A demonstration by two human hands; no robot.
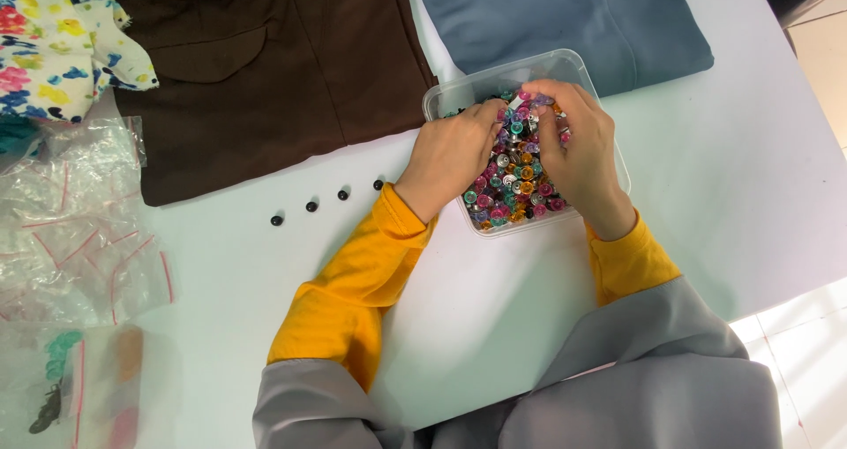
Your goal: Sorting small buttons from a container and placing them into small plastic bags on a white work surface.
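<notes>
Head view: left hand (450,153) and right hand (578,149), fingers curled, pinch coloured snap buttons (512,184) inside the clear plastic tub (565,61); a careless tug could scatter them toward 4 black beads (326,202) left of it.

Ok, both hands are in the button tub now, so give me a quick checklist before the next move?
1. Clear plastic tub flat on the white table: ok.
2. Left hand over the coloured snap buttons: ok.
3. Right hand inside the tub: ok.
4. A button pinched in either grip: cannot tell, fingertips are buried.
5. Four small black beads lying in a row, apart from the tub: ok.
6. Brown garment and blue garment laid flat: ok.
</notes>
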